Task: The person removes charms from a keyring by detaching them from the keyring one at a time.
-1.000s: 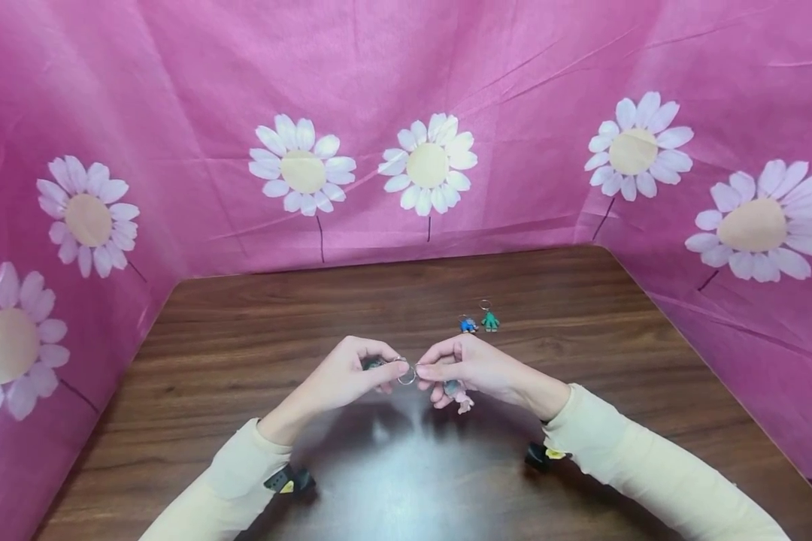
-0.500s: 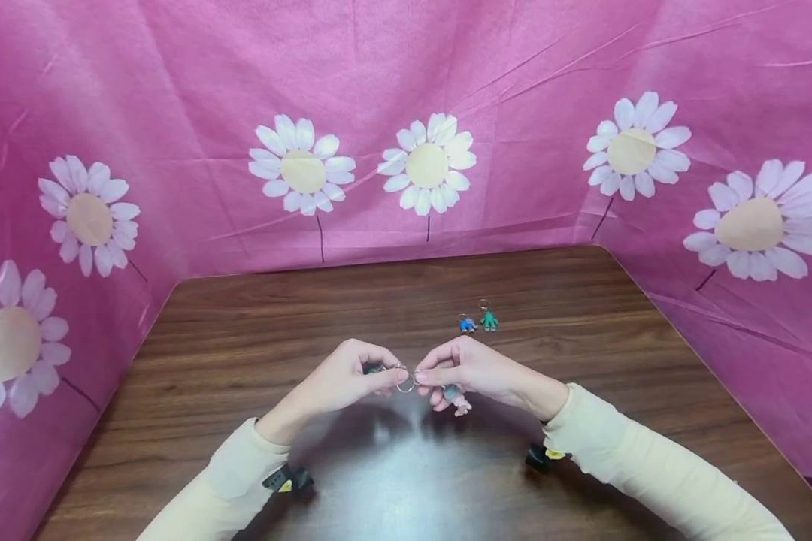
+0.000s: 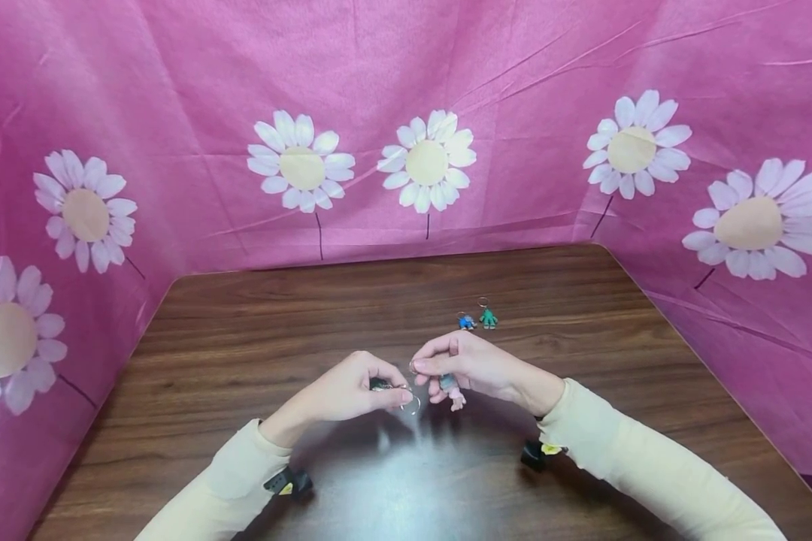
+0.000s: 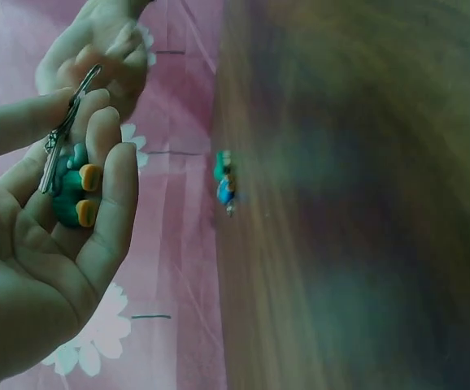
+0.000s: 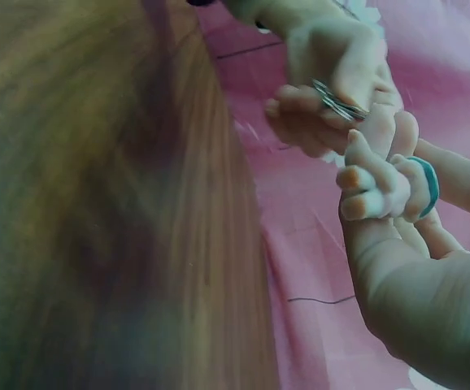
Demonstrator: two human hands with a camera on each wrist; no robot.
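Over the table, my left hand (image 3: 355,387) pinches a metal key ring (image 3: 416,406) between thumb and forefinger. In the left wrist view its green figure keychain (image 4: 68,199), with yellow-orange feet, lies against the curled fingers. Just to the right and slightly higher, my right hand (image 3: 477,368) pinches a small ring (image 3: 412,367) at its fingertips. From that hand a pale pink figure keychain (image 3: 456,397) with a grey-blue part hangs below the fingers; the right wrist view shows the pink figure (image 5: 381,187) with orange-tipped feet and a teal edge. The two hands are slightly apart.
Beyond the right hand, a blue figure keychain (image 3: 467,322) and a green figure keychain (image 3: 489,318) lie side by side on the brown wooden table (image 3: 277,315). A pink cloth (image 3: 514,75) with printed daisies stands around the far side and both sides.
My hands have drawn apart: the left moved slightly down and nearer with its ring, the right slightly up. The rings, close together before, now have a gap between them.
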